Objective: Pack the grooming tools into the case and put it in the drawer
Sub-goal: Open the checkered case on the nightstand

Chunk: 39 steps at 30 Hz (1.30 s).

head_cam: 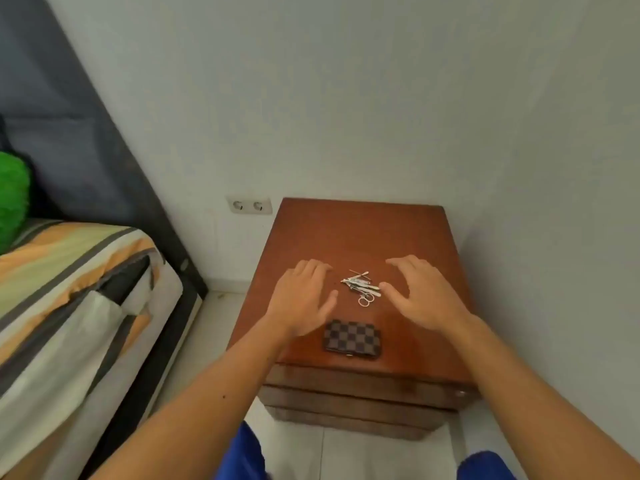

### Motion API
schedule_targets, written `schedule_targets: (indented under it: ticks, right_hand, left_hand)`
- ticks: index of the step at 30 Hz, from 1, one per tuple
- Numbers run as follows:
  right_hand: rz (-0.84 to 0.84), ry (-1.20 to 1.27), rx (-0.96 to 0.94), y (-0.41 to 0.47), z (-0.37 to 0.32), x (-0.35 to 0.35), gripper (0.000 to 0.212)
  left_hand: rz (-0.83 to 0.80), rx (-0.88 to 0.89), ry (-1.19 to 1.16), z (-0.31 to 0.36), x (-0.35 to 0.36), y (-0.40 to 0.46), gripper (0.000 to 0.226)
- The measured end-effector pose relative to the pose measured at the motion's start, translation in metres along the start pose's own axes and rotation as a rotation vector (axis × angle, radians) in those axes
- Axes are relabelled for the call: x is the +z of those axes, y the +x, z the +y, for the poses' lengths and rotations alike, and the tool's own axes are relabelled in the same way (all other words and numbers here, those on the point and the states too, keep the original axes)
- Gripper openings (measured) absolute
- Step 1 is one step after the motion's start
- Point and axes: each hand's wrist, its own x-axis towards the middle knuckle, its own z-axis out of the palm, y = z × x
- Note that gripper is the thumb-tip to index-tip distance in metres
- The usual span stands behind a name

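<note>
Left hand (302, 296) and right hand (423, 293) hover palm-down, fingers spread, flanking grooming tools (361, 287).

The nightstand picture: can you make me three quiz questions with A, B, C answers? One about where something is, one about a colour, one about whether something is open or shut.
1. Where do the tools lie?
A. inside the case
B. on the nightstand, between the hands
C. on the bed

2. What colour is the pillow on the bed?
A. green
B. red
C. white

3. How is the case?
A. open flat
B. shut
C. held in a hand

Answers:
1. B, the metal pile sits on the wood between the left hand and right hand.
2. A, it shows bright green at the left edge.
3. B, only its checked cover shows, lying untouched near the front edge.
</note>
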Motion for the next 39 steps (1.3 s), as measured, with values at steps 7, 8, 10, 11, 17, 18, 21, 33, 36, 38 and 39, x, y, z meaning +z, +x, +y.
schedule_targets:
  ticks: [7, 8, 10, 11, 17, 18, 21, 33, 36, 38, 39]
  right_hand:
    - [-0.162, 0.076, -0.019, -0.094, -0.034, 0.129, 0.058]
    - [-0.159, 0.092, -0.005, -0.103, -0.038, 0.134, 0.060]
    - [-0.167, 0.123, 0.012, -0.118, -0.046, 0.141, 0.066]
    - [-0.173, 0.139, 0.005, -0.124, -0.051, 0.144, 0.070]
    - [-0.153, 0.135, -0.027, -0.151, -0.075, 0.165, 0.069]
    - [-0.147, 0.138, -0.010, -0.154, -0.073, 0.166, 0.068]
    - [-0.130, 0.146, 0.002, -0.163, -0.061, 0.166, 0.064]
    - [-0.110, 0.382, 0.037, -0.155, -0.040, 0.154, 0.036]
    - [-0.069, 0.510, 0.143, -0.141, -0.040, 0.150, 0.028]
    - [0.008, 0.566, 0.234, -0.128, -0.041, 0.151, 0.024]
    - [0.038, 0.580, 0.277, -0.122, -0.042, 0.153, 0.024]
  left_hand:
    - [-0.141, -0.074, 0.017, -0.009, 0.055, -0.131, 0.051]
    - [-0.153, -0.082, 0.010, -0.007, 0.057, -0.140, 0.054]
    - [-0.202, -0.095, -0.002, -0.003, 0.059, -0.153, 0.064]
    - [-0.229, -0.106, -0.013, -0.003, 0.060, -0.157, 0.070]
    - [-0.364, -0.133, -0.041, -0.008, 0.069, -0.181, 0.087]
    - [-0.357, -0.124, -0.043, -0.007, 0.071, -0.182, 0.084]
    - [-0.308, -0.095, -0.091, -0.002, 0.081, -0.185, 0.072]
    - [-0.201, -0.311, -0.446, -0.009, 0.093, -0.193, 0.071]
    - [-0.185, -0.350, -0.497, -0.011, 0.092, -0.192, 0.070]
    - [-0.177, -0.364, -0.528, -0.012, 0.092, -0.190, 0.070]
    - [-0.175, -0.369, -0.541, -0.013, 0.092, -0.190, 0.072]
